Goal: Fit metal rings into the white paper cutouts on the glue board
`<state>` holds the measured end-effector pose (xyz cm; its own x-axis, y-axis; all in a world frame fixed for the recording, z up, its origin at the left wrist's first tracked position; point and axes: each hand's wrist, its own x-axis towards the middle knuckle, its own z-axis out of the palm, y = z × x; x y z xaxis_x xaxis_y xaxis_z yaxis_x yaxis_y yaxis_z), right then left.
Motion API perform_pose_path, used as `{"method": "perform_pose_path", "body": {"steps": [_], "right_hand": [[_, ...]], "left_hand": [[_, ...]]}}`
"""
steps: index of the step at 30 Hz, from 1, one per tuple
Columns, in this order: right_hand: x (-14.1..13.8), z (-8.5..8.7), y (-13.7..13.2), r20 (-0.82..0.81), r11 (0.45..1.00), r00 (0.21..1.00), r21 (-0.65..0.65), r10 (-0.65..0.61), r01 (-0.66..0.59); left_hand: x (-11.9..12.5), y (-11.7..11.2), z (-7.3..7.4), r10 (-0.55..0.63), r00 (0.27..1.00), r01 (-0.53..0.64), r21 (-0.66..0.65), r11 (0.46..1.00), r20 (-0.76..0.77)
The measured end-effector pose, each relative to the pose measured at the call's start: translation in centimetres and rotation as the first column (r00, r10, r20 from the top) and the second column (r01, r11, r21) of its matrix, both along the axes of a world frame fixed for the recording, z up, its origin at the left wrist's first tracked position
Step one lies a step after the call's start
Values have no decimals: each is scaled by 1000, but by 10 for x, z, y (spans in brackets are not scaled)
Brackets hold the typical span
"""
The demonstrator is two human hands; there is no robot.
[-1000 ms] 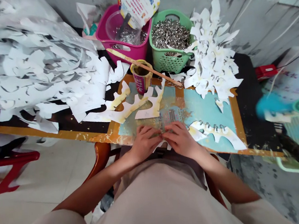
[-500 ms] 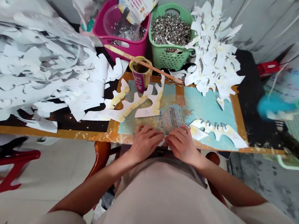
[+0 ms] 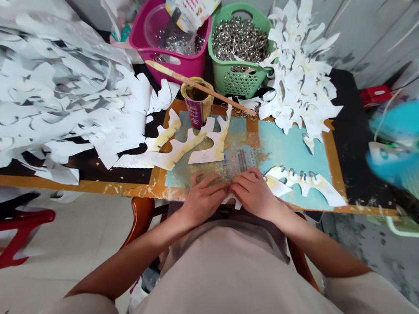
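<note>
At the table's front edge, my left hand [image 3: 205, 197] and my right hand [image 3: 252, 192] meet with bent fingers. Between and below them shows a small part of a white cut-out piece [image 3: 232, 200], pinched by both hands and mostly hidden. To the right of my right hand lies a white cut-out strip with metal rings [image 3: 307, 184] along its upper edge. Beyond my left hand are scalloped white strips [image 3: 178, 151] with yellowish glue-like smears. A purple cup [image 3: 197, 110] of brownish paste stands behind them, a wooden stick [image 3: 201, 87] resting across its rim.
A green basket [image 3: 242, 78] of metal rings and a magenta basket [image 3: 169, 68] stand at the back. White cut pieces are heaped on the left [image 3: 59, 103] and in a pile on the right [image 3: 300, 76]. A blue-bladed fan [image 3: 402, 122] is at far right.
My fingers have shifted slightly: the right hand's fingers are drawn closer together, and more of the white piece shows below them. The fan blades have turned. The strips on the table lie as before.
</note>
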<state>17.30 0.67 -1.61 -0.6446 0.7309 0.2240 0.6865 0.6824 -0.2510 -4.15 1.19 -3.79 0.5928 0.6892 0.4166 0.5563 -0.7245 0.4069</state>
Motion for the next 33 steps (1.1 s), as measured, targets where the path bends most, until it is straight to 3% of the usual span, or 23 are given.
{"method": "perform_pose_path", "body": {"steps": [5, 8, 14, 23, 30, 33], "right_hand": [[-14, -7, -34, -81, 963, 962, 36, -262, 266], [-16, -7, -46, -164, 942, 930, 19, -328, 336], [5, 4, -40, -177, 954, 937, -42, -301, 298], [7, 5, -16, -66, 995, 996, -86, -63, 57], [7, -6, -33, -124, 987, 980, 25, -154, 158], [7, -9, -38, -161, 983, 970, 10, -180, 184]], "left_hand": [[2, 0, 0, 30, 1000, -30, -75, 997, -10], [1, -1, -2, 10, 1000, -11, -52, 999, -23], [0, 0, -2, -47, 999, 46, -45, 998, -20], [0, -1, -2, -14, 1000, 15, 39, 999, -20], [0, 0, -3, -16, 998, 15, -23, 1000, -54], [-1, -1, -5, -40, 997, 38, -28, 999, -69]]}}
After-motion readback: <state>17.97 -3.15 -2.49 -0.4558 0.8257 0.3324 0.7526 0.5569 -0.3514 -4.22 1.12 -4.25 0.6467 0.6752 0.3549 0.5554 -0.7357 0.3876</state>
